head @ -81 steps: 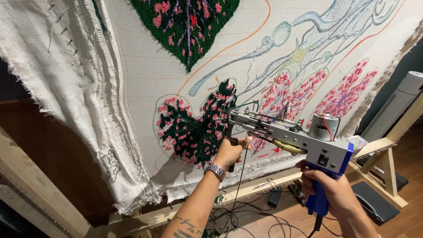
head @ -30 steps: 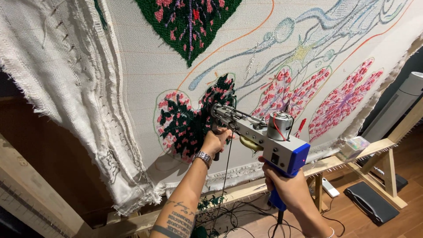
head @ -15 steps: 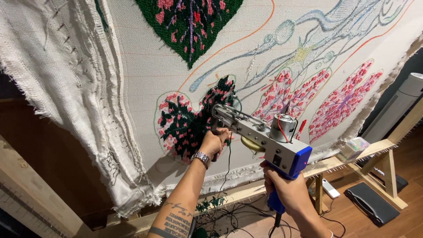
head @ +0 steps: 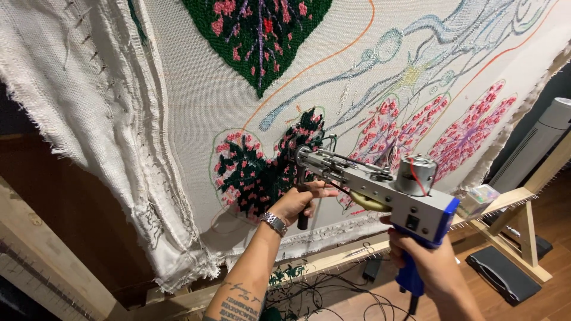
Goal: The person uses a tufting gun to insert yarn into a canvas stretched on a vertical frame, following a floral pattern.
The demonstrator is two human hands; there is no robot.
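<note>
A grey metal tufting gun (head: 380, 189) with a blue handle points its tip at a white cloth (head: 190, 89) stretched on a wooden frame. My left hand (head: 300, 202), with a metal watch on the wrist, grips the gun's black front handle. My right hand (head: 428, 261) is closed around the blue rear grip. The tip touches a half-filled heart shape (head: 256, 169) tufted in dark green and pink. A finished green and pink leaf (head: 259, 32) sits above it.
Drawn outlines and pink tufted petals (head: 470, 131) fill the cloth's right side. The wooden frame rail (head: 333, 255) runs below, with tangled cables (head: 321, 291) on the wood floor. A grey tower unit (head: 535, 145) stands at the right, near a black mat (head: 502, 276).
The gun and both hands shifted left from the pink petals to the green heart shape, then stayed almost still with the tip against the cloth.
</note>
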